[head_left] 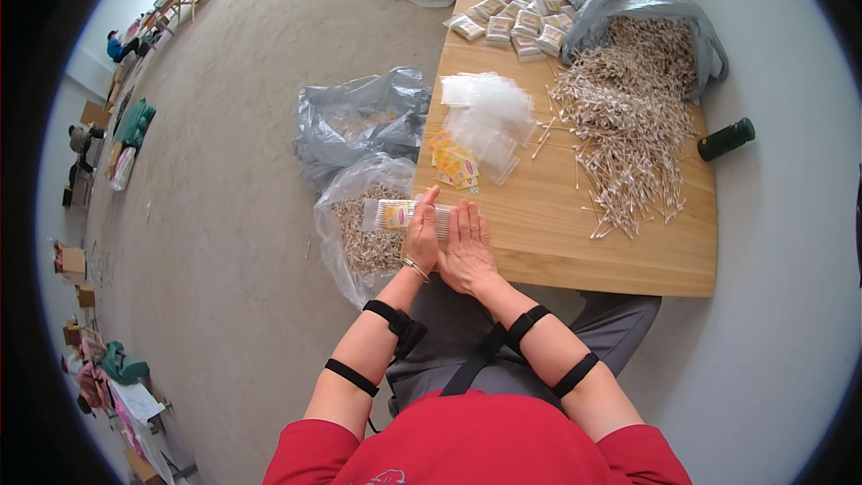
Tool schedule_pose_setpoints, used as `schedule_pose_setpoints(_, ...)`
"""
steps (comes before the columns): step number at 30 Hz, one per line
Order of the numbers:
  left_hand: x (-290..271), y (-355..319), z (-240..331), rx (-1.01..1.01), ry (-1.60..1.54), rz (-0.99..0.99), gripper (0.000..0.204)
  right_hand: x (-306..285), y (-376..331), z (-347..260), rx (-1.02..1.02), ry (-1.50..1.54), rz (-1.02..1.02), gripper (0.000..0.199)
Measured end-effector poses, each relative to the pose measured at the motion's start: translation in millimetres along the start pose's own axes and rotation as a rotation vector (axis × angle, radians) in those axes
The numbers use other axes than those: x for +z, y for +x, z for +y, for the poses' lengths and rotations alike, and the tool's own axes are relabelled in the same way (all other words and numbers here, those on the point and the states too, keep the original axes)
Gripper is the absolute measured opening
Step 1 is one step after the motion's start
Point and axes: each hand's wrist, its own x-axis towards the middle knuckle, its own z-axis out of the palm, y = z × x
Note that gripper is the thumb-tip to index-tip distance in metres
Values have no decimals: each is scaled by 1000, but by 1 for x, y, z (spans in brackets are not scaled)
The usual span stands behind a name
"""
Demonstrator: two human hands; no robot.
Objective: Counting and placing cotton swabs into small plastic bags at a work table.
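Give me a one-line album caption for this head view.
Both hands, left hand and right hand, press a small clear packet of cotton swabs at the wooden table's edge.

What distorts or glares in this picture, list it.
Head view: fisheye bends the table edges toward the rim, corners go black; daylight is soft and even, shadows faint; slight sheen on the grey bag; hands and swabs look sharp.
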Motion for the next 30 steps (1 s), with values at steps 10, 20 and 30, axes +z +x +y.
schedule_pose_setpoints(10, -5, 3, 14, 23, 196, -83, 40, 6, 0, -2, -15, -117, 56, 87)
schedule_pose_setpoints(20, -93, 31, -34, -22, 709, 83, 46, 5, 7, -19, -5, -28, 52, 88)
schedule_pose_setpoints(30, -93, 31, -26, -345, -138, -49, 43, 10, 17, -32, -34, -1, 48, 88)
